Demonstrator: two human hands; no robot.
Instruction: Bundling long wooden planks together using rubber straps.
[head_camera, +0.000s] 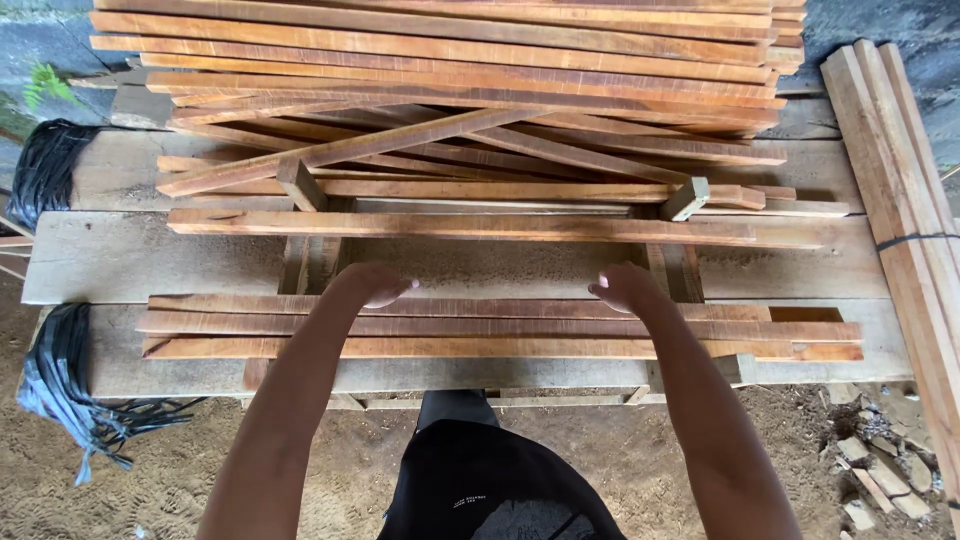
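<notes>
Both my arms reach forward over a rough wooden bench (130, 260). My left hand (372, 284) hovers above the far edge of three reddish wooden slats (500, 327) lying side by side near the bench's front; its fingers curl loosely and hold nothing. My right hand (624, 287) is level with it, about a slat's width from the same edge, also empty with fingers slightly bent. Just beyond both hands lies a single long slat (460, 227) across two small upright blocks. A big heap of similar slats (450, 90) fills the back of the bench.
A strapped bundle of longer wooden strips (900, 200) leans at the right. Black plastic strapping hangs at the left, in two bunches (60, 390) (45, 165). Sandy ground and stone rubble (880, 470) lie below the bench.
</notes>
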